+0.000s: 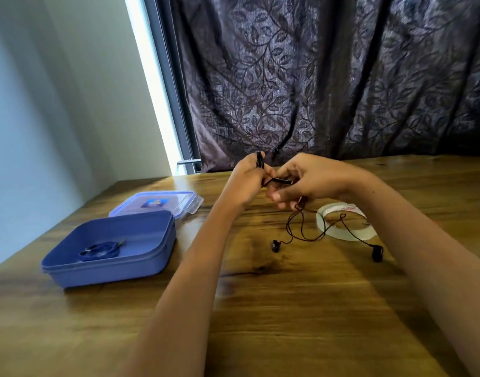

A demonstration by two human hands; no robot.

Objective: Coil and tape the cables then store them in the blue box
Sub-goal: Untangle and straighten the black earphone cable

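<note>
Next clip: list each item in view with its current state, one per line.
blue box: open, coiled blue cable inside
lid: off, flat behind box
black earphones: partly coiled, earbuds on table
tape roll: lying flat
left hand: gripping coil
right hand: pinching cord

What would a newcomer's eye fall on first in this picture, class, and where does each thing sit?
Two hands, left hand and right hand, meet mid-frame, winding black earphones whose buds trail onto the wooden table. At left sits an open blue box holding a coiled blue cable; a tape roll lies right.
</note>
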